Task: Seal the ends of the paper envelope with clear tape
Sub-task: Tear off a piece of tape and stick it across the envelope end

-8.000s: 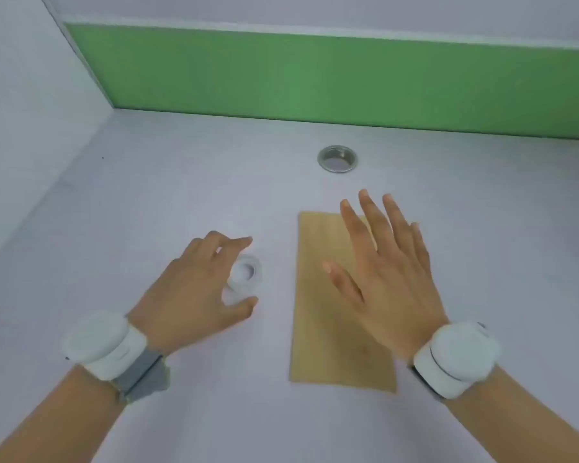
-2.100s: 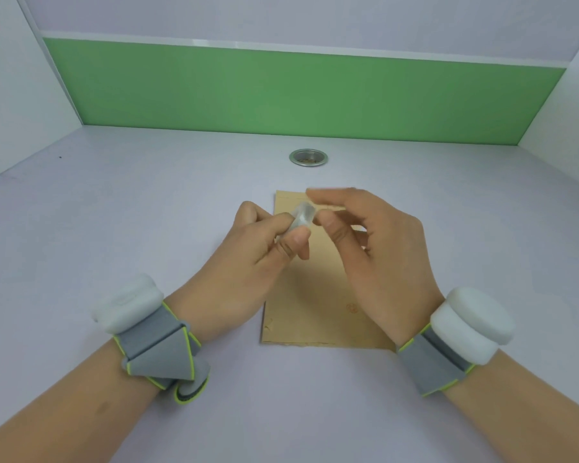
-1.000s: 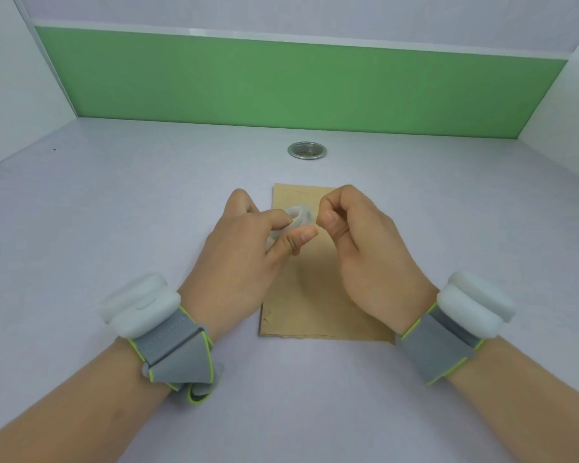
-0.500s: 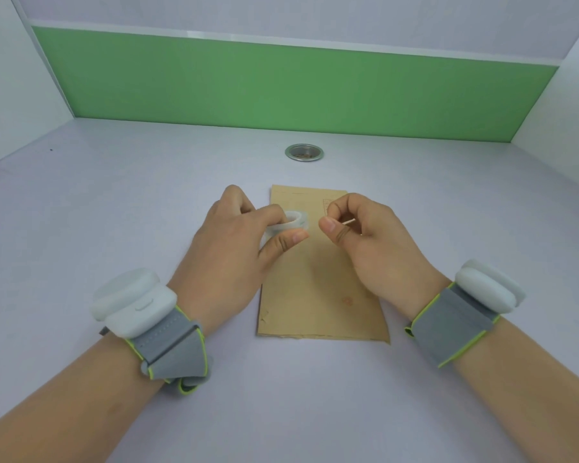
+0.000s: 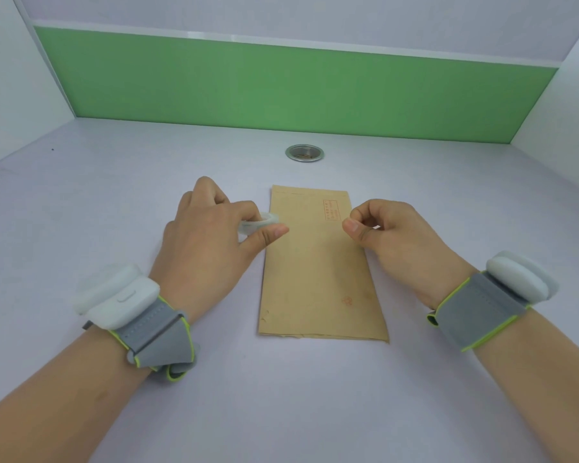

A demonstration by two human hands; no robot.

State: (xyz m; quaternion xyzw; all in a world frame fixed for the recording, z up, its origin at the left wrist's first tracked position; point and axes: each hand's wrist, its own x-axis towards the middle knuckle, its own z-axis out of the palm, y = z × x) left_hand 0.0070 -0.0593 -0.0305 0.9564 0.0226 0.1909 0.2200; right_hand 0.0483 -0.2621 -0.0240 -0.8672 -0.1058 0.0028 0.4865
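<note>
Firmly, left hand (image 5: 214, 238) on tape roll (image 5: 260, 225), right hand (image 5: 395, 235) on tape (image 5: 376, 226)

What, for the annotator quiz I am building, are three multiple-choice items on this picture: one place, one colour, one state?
1. Where does the envelope lie?
A. Flat on the table, between the left hand and the right hand
B. Standing on its edge
C. Lifted in the air

2. What colour is the back panel?
A. Red
B. Green
C. Blue

3. What is the left hand doing?
A. Lying flat on the table
B. Pressing the envelope down
C. Gripping the tape roll

Answers: 1 A, it lies flat with a hand at each side; 2 B, the band behind the table is green; 3 C, its thumb and fingers curl round the roll.
</note>
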